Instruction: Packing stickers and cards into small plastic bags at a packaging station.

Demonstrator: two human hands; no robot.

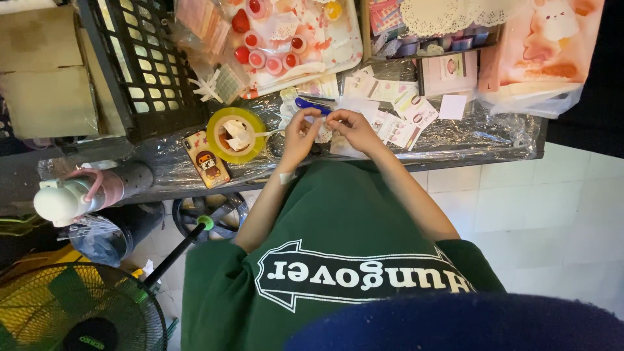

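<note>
My left hand and my right hand meet over the plastic-covered table edge, both pinching a small white paper piece between the fingertips. A blue-handled tool lies just beyond the hands. Small printed paper cards are scattered right of my right hand. A yellow tape roll sits left of my left hand, and a phone in a cartoon case lies beside it.
A black plastic crate leans at the back left. A white tray of red-capped little pots and a box of craft supplies stand behind. A white bottle, a fan and white floor tiles are below.
</note>
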